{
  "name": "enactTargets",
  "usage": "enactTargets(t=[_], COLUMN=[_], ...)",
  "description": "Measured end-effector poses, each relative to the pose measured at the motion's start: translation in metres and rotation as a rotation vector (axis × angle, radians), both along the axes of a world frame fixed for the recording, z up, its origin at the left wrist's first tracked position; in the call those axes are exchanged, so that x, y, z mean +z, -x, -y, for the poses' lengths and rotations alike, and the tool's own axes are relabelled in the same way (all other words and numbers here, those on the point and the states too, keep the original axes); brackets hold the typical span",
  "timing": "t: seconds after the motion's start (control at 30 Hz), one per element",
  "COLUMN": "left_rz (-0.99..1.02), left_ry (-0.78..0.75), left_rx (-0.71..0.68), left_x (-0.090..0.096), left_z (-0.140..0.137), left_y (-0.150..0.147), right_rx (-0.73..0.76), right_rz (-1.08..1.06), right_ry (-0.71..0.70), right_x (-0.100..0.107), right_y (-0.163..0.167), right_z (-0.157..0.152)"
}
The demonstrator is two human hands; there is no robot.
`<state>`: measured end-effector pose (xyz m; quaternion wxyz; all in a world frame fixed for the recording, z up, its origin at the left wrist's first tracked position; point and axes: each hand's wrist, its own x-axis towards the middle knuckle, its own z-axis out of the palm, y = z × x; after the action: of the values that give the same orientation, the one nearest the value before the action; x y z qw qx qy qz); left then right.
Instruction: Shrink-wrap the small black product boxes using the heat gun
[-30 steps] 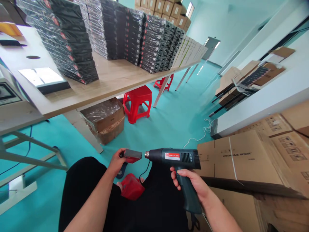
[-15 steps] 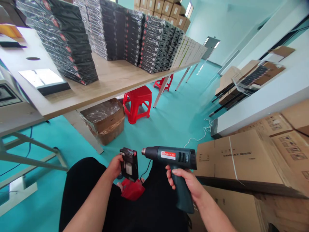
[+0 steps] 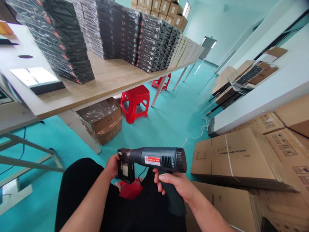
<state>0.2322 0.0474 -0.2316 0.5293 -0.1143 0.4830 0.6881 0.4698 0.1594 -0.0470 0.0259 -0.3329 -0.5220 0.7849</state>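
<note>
My left hand (image 3: pixel 112 167) grips a small black box (image 3: pixel 123 176) by its left side, holding it upright over my lap. A pale shape shows on the box's face. Around the handle of a dark green heat gun (image 3: pixel 142 156) with a red and white label, my right hand (image 3: pixel 172 183) is closed. The gun points left, and its nozzle overlaps the box's upper right part; whether they touch I cannot tell. Below the box is a red plastic piece (image 3: pixel 131 189), partly hidden by it.
A wooden table (image 3: pixel 108 75) at the left bears stacks of film-wrapped black boxes (image 3: pixel 79 64). Beneath it stand an open carton (image 3: pixel 109 124) with clear film and a red stool (image 3: pixel 135 101). Large flat cartons (image 3: pixel 224 154) lie close on my right; a white cord (image 3: pixel 202 130) trails over the floor.
The heat gun has moved left in my right hand, its nozzle going from beside the box to across its upper part. My left hand keeps hold of the box. The view has shifted slightly.
</note>
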Motion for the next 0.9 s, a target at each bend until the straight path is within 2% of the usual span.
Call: enactTargets(t=[0.13, 0.33, 0.5, 0.57, 0.7, 0.9], left_rz=[0.036, 0.074, 0.125, 0.122, 0.122, 0.132], left_ry=[-0.034, -0.043, -0.063, -0.07, -0.09, -0.089], left_rx=[-0.05, -0.039, 0.037, 0.078, 0.161, 0.202], left_x=[-0.005, -0.008, -0.006, -0.005, -0.001, 0.003], left_z=[0.001, -0.001, 0.002, 0.003, 0.004, 0.002], left_y=[0.003, 0.006, 0.011, 0.013, 0.016, 0.015], right_rx=[-0.066, 0.083, 0.316, 0.358, 0.254, 0.161], right_rz=[0.057, 0.029, 0.172, 0.219, 0.217, 0.158], right_ry=[-0.078, -0.063, -0.11, -0.121, -0.125, -0.01], right_x=[0.002, 0.007, 0.011, 0.01, 0.003, -0.002], right_y=[0.003, 0.005, -0.013, -0.025, -0.041, -0.042], right_z=[-0.004, 0.0, 0.008, 0.01, 0.015, 0.024])
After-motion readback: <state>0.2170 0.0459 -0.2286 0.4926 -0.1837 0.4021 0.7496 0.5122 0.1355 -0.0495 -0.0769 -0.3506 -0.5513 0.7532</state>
